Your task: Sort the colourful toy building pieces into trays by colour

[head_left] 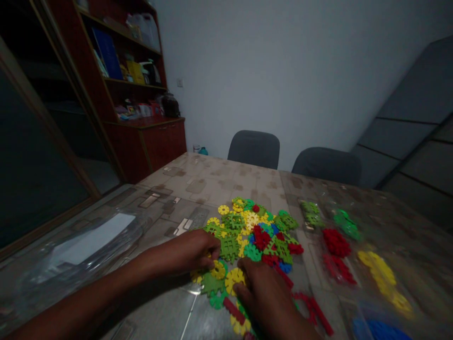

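Head view, left hand: The left hand (200,249) is held low at the near left edge of the pile, its fingers curled inward and the thumb brought near the forefinger; whether a piece is gripped cannot be told.
Small yellow disc: Just below the left fingertips, a small yellow notched disc (218,269) is seen above a green lattice square (213,284).
Right hand: The right hand (265,288) is placed opposite, with thumb and forefinger slightly parted at the edge of a larger yellow notched disc (233,282); whether it is pinched or only touched cannot be told.
Red bar: A red bar (234,310) is laid below that disc, close to the right hand.
Pile: Beyond both hands, a loose pile of plastic pieces (230,248) in yellow, green, red and blue is spread on the patterned tabletop (198,174).
Right side: Red pieces (336,243), yellow pieces (380,274) and blue pieces (380,329) are grouped apart from the pile, partly blurred.
Left side: A white sheet (94,238) is surrounded by crumpled clear plastic (42,283).
Far edge: Two grey chairs (254,147) are set against the table.
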Motion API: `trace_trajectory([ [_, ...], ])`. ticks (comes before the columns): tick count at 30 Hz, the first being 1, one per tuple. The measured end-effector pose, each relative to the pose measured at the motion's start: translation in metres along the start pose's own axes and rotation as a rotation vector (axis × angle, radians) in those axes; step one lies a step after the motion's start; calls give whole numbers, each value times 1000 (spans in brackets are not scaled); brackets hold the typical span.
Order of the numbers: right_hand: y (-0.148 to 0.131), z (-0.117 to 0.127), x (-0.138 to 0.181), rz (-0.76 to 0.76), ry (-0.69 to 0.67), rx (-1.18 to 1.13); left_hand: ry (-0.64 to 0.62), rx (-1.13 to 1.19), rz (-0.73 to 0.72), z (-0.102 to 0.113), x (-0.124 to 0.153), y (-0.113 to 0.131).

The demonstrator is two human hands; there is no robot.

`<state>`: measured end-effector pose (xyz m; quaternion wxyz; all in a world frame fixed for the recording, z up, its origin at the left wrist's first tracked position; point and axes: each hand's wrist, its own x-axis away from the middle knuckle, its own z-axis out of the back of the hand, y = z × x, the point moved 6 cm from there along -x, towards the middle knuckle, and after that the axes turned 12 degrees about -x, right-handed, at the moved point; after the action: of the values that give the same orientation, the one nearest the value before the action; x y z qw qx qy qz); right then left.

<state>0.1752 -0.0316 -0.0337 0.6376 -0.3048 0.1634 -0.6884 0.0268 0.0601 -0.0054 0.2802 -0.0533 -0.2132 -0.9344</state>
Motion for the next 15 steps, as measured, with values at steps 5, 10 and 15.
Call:
trace_trajectory([
  [5,4,-5,1,-12,12,-18,9,-5,-6,-2,0,-3],
  [10,8,-2,2,134,90,-261,31,30,-40,-4,-2,-6],
  [15,10,1,-5,88,121,-321,118,93,-119,-4,-4,-5],
])
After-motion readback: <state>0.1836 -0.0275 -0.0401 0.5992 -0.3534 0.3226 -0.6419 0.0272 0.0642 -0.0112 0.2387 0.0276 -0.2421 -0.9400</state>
